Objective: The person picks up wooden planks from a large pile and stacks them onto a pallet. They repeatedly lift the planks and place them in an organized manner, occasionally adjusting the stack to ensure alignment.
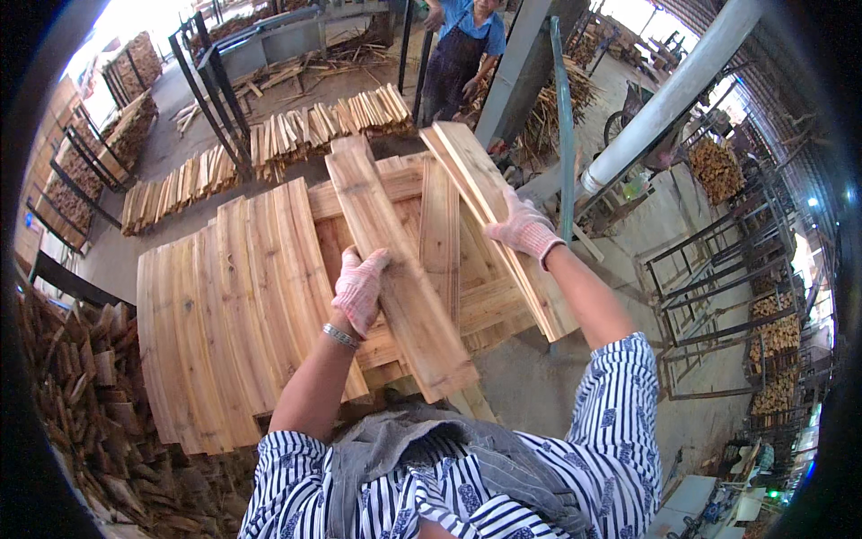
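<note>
A wooden board [400, 269] slants across the middle of the stack, its near end toward my body. My left hand [359, 286], in a pinkish-white knit glove, grips this board by its left edge, thumb on top. At the right, my right hand [524, 229], gloved alike, is closed around a small bundle of boards [471, 171] held tilted, their edges toward me. Beneath both lies a broad stack of planks [242, 305], laid side by side at the left. Under my hands, crosswise planks [503, 301] show in a lower layer.
A co-worker [460, 58] in a blue shirt and dark apron stands beyond the stack. Rows of cut wood [332, 126] lie behind it. A green post [564, 126] and grey pipe [669, 99] rise at right, near metal racks [718, 296]. Scrap wood [99, 404] fills the lower left.
</note>
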Demonstrator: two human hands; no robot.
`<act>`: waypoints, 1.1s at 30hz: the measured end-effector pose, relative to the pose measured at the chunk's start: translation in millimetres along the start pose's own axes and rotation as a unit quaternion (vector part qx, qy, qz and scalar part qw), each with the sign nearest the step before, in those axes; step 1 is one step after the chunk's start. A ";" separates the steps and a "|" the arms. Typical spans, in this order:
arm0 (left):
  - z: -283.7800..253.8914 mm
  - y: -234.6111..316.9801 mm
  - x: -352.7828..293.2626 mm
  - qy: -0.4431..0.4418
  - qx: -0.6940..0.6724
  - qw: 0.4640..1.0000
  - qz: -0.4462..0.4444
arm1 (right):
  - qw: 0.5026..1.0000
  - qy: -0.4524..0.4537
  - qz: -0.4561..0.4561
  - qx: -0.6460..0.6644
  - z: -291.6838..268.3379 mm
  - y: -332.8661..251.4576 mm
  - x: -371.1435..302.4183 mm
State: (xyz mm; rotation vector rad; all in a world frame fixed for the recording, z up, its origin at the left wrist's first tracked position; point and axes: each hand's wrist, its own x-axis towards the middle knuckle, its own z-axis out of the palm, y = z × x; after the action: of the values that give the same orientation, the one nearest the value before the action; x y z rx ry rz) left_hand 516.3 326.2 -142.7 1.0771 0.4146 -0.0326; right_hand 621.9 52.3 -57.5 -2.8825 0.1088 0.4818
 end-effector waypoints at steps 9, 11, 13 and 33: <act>-46.8 -8.3 -10.1 0.006 0.210 0.977 -0.037 | 0.997 0.064 0.040 -0.011 59.2 23.3 8.0; -57.5 -12.5 -2.5 0.060 0.226 0.972 -0.009 | 0.995 0.089 0.032 -0.013 73.3 30.0 6.8; -64.8 -22.7 0.8 0.058 0.309 0.949 0.023 | 0.996 0.078 0.046 0.020 79.1 19.2 5.2; -114.1 45.6 -30.0 0.050 0.514 0.814 0.267 | 0.990 0.115 0.081 -0.008 82.0 16.5 -10.0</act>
State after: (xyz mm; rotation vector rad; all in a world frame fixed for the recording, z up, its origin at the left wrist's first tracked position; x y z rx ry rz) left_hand 463.2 441.0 -140.0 2.2573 0.1450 0.3415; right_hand 585.0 55.0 -133.1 -2.9490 0.3809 0.1739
